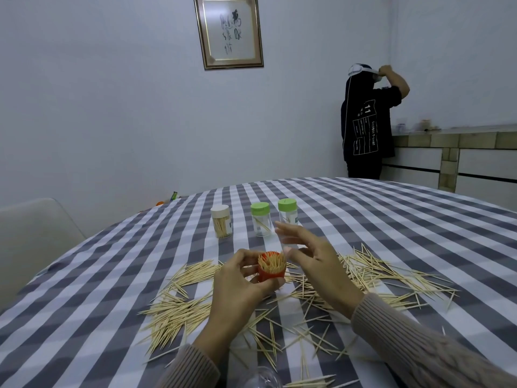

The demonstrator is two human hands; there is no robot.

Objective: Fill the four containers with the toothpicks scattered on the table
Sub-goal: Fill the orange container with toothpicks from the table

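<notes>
The only writing I can make out is brushed black calligraphy in the framed picture (228, 31) on the wall and a white "11" with small print, too fine to read, on the back of the dark shirt of a person (363, 119) standing at the far wall; the jar labels are blurred. My left hand (240, 287) has its grip curled round the orange container (270, 271), thumb on the near side and fingers on the far side, holding it above the counter (112, 275) with its checked cloth. The container stands upright, its mouth up, packed with toothpicks standing on end, tips pointing at the ceiling. My right hand (316, 259) hangs just beside it on the right, grip wide, fingers spread and loosely bent; it may hold something clear, I cannot tell. The scattered toothpicks (179, 312) lie flat under and around both hands, pointing every way, thickest at left and at right. Further off stand three upright jars in a row: a white-capped jar (221, 221) full of toothpicks, then two green-capped jars (260, 219) (287, 211), nearly empty.
</notes>
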